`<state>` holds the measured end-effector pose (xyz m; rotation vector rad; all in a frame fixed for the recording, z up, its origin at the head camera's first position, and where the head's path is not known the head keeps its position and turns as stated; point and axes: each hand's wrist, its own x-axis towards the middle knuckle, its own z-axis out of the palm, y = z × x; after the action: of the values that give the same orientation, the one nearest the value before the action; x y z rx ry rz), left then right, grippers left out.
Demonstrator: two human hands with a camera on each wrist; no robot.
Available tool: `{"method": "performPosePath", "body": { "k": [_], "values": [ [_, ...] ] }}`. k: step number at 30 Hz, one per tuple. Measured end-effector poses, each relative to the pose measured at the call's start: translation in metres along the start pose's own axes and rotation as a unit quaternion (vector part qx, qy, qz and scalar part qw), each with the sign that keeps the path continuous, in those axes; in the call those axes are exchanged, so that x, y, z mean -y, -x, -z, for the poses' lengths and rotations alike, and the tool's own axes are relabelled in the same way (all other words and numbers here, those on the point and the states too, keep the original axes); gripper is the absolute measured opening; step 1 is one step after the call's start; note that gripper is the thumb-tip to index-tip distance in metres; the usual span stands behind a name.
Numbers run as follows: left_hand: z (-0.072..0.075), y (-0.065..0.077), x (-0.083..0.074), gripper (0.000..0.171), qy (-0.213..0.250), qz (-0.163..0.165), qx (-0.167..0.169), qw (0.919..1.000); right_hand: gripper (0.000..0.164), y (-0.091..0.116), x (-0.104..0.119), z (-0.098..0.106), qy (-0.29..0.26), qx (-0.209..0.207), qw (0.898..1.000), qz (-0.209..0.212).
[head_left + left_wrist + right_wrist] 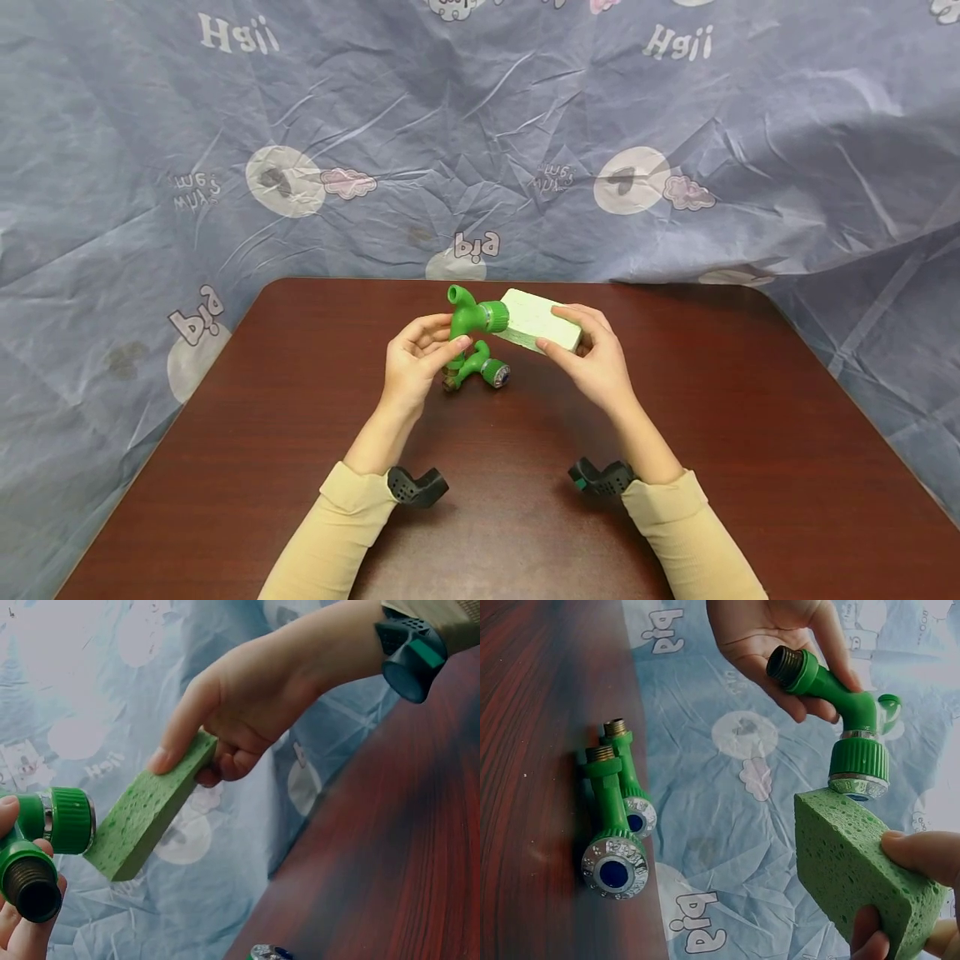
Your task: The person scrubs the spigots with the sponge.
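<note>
My left hand grips a green faucet above the table, its ribbed knob pointing right and its spout up. In my right hand is a pale green sponge, pinched at its right end between thumb and fingers. The sponge's far corner meets the rim of the faucet knob in the right wrist view. From the left wrist view, the faucet's threaded inlet faces the camera. Two more green faucets lie on the table below: a nearer one and one partly behind it.
A dark reddish-brown wooden table spans the area under both arms. Behind it hangs a wrinkled blue-grey cloth with printed letters and cartoon shapes. Each wrist wears a black camera mount.
</note>
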<state>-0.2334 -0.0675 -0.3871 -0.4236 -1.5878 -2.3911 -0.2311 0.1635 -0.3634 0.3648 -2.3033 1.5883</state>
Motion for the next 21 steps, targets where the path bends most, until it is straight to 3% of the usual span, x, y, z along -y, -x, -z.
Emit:
{"method": "performPosePath", "body": {
  "k": [6,11,16,21],
  "values": [
    [0.004,-0.002,-0.002,0.029,-0.032,0.008,-0.024,0.9992,0.048,-0.002,-0.010,0.002,-0.003,-0.008,1.000,0.020],
    [0.006,-0.003,-0.004,0.026,-0.064,-0.001,-0.049,0.9967,0.046,0.002,0.007,0.003,0.003,0.000,0.999,0.034],
    [0.004,-0.004,-0.005,0.027,-0.047,0.025,-0.073,0.9959,0.045,0.007,0.028,0.005,-0.003,-0.007,0.999,0.041],
    [0.004,-0.005,-0.006,0.030,-0.031,0.058,-0.106,0.9922,0.046,0.005,0.023,0.006,-0.063,-0.036,0.996,0.060]
  ]
}}
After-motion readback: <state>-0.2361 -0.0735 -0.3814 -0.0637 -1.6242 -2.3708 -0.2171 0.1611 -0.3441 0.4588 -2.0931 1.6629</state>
